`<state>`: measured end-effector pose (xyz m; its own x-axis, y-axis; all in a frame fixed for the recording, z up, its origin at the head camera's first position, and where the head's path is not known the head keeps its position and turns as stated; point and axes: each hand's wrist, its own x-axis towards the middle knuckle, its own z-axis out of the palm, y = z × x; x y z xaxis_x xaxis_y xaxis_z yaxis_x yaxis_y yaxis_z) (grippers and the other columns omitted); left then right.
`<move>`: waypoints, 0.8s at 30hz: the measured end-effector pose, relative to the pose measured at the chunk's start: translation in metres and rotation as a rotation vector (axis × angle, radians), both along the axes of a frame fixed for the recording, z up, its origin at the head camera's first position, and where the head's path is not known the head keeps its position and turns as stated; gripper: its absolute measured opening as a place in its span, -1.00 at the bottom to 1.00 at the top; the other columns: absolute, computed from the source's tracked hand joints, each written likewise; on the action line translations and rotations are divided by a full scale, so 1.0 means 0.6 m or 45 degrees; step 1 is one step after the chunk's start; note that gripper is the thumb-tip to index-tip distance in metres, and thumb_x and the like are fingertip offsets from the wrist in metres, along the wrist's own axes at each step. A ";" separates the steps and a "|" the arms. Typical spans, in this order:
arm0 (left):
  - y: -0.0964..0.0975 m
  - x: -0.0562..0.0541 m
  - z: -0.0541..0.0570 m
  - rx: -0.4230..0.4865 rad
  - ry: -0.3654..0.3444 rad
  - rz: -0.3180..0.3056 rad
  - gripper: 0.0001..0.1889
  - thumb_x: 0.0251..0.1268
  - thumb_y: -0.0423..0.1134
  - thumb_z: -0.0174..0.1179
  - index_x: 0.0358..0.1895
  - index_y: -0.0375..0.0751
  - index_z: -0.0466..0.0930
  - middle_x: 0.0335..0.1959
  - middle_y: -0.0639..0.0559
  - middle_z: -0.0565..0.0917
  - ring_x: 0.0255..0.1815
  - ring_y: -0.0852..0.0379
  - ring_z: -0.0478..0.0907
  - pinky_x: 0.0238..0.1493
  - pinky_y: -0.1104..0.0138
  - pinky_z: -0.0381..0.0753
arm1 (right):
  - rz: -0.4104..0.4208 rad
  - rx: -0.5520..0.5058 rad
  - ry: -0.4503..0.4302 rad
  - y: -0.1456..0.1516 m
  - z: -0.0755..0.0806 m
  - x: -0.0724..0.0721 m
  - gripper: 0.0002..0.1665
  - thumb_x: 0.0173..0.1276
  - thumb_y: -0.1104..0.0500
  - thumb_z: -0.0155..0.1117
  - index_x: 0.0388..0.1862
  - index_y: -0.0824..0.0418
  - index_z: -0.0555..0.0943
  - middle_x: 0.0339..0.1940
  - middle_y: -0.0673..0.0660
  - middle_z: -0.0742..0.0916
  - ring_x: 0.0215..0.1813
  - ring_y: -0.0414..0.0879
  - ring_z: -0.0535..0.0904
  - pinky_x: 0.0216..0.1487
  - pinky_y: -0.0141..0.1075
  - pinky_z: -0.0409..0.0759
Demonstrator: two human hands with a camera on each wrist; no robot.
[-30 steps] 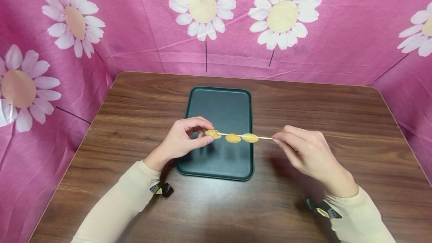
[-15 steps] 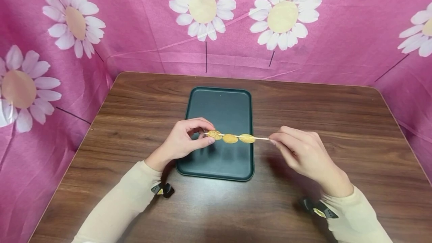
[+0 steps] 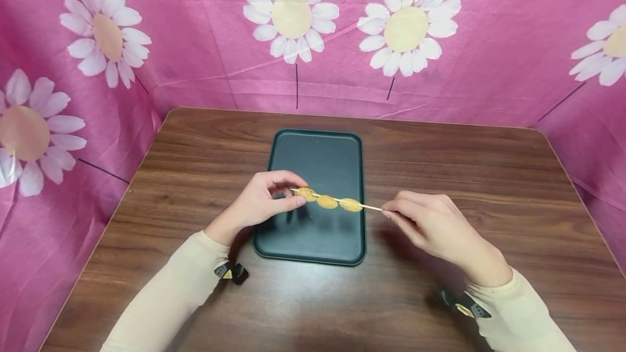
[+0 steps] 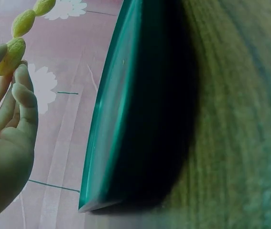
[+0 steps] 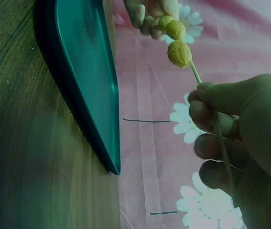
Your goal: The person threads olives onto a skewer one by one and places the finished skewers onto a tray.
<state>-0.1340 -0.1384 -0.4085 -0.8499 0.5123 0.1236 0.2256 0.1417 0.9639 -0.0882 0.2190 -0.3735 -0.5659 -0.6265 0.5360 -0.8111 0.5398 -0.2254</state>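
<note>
Three wrinkled, yellow oval fruits are threaded on a thin wooden skewer [image 3: 370, 207], held above a dark green tray. My left hand [image 3: 259, 200] pinches the leftmost fruit [image 3: 306, 194] between thumb and fingers, and the skewer's tip pokes out past it. Beside that one sit the middle fruit [image 3: 327, 201] and the right fruit [image 3: 351, 205], close together in a row. With thumb and forefinger, my right hand [image 3: 435, 227] pinches the bare right part of the skewer; in the right wrist view the stick's rear length [image 5: 223, 152] runs back under the palm.
The rimmed tray [image 3: 318, 246] lies lengthwise on a brown wood-grain table [image 3: 464, 162]. A pink cloth [image 3: 195, 26] with large white daisies hangs behind the table and along its sides. Each wrist wears a small dark camera on a strap.
My right hand has moved left, pushing the skewer through the leftmost fruit so its tip now shows beyond it. The fruits sit closer together, and the skewer's right end dips lower.
</note>
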 end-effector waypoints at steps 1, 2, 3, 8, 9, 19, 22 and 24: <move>0.000 -0.001 0.001 0.010 -0.026 0.008 -0.69 0.30 -0.50 0.44 0.09 -0.47 0.73 -0.08 -0.18 0.80 -0.21 0.23 0.66 -0.11 0.42 0.67 | -0.001 0.016 -0.027 -0.001 0.001 0.001 -0.43 0.79 -0.15 -0.07 -0.23 0.07 0.78 -0.44 -0.18 0.65 -0.50 -0.39 0.41 -0.49 -0.43 0.43; 0.000 -0.002 0.001 0.023 -0.051 0.014 -0.67 0.30 -0.51 0.43 0.11 -0.51 0.70 -0.07 -0.19 0.80 -0.20 0.24 0.68 -0.11 0.43 0.68 | -0.004 0.032 -0.057 -0.002 0.001 0.002 -0.44 0.78 -0.16 -0.07 -0.24 0.05 0.77 -0.45 -0.20 0.63 -0.49 -0.41 0.39 -0.49 -0.45 0.42; 0.000 -0.003 0.001 0.036 -0.071 0.019 -0.65 0.30 -0.53 0.43 0.13 -0.55 0.68 -0.08 -0.19 0.80 -0.20 0.26 0.69 -0.11 0.44 0.69 | -0.006 0.045 -0.089 -0.003 0.001 0.004 -0.52 0.77 -0.12 0.02 -0.25 0.03 0.77 -0.46 -0.21 0.62 -0.48 -0.42 0.38 -0.48 -0.47 0.41; 0.003 -0.013 -0.001 0.109 -0.164 0.018 -0.59 0.32 -0.59 0.38 0.20 -0.68 0.57 -0.14 -0.06 0.81 -0.17 0.32 0.73 -0.09 0.49 0.71 | -0.017 0.096 -0.245 -0.013 0.000 0.010 -0.87 0.41 0.20 0.48 -0.29 -0.05 0.74 -0.45 -0.27 0.58 -0.45 -0.45 0.37 -0.43 -0.53 0.37; 0.004 -0.015 -0.002 0.118 -0.182 0.017 -0.58 0.32 -0.60 0.37 0.21 -0.69 0.56 -0.15 -0.02 0.81 -0.17 0.32 0.74 -0.08 0.49 0.72 | -0.014 0.097 -0.273 -0.015 -0.001 0.011 -0.81 0.30 0.26 0.52 -0.29 -0.06 0.73 -0.45 -0.28 0.58 -0.45 -0.44 0.38 -0.43 -0.53 0.37; 0.008 -0.034 0.008 0.043 -0.263 0.144 -0.62 0.45 -0.47 0.33 0.25 -0.55 0.61 -0.08 -0.23 0.80 -0.16 0.25 0.76 -0.15 0.43 0.75 | 0.015 -0.003 -0.493 -0.047 -0.008 0.014 -0.81 0.38 0.36 0.47 -0.29 0.07 0.70 -0.58 -0.27 0.49 -0.51 -0.52 0.23 -0.54 -0.58 0.28; 0.003 -0.040 0.008 -0.012 -0.252 0.224 -0.63 0.53 -0.41 0.28 0.27 -0.54 0.60 0.02 -0.45 0.78 -0.14 0.13 0.78 -0.16 0.38 0.74 | -0.084 -0.019 -0.598 -0.064 -0.009 0.014 -0.88 0.45 0.33 0.44 -0.27 0.12 0.72 -0.62 -0.26 0.50 -0.56 -0.51 0.25 -0.56 -0.50 0.33; -0.004 -0.041 0.006 -0.051 -0.230 0.273 -0.64 0.59 -0.37 0.24 0.28 -0.55 0.59 0.05 -0.51 0.76 -0.14 0.04 0.79 -0.16 0.34 0.74 | -0.169 -0.041 -0.654 -0.077 -0.011 0.010 -0.90 0.49 0.31 0.41 -0.27 0.15 0.74 -0.65 -0.25 0.52 -0.59 -0.48 0.28 -0.57 -0.45 0.35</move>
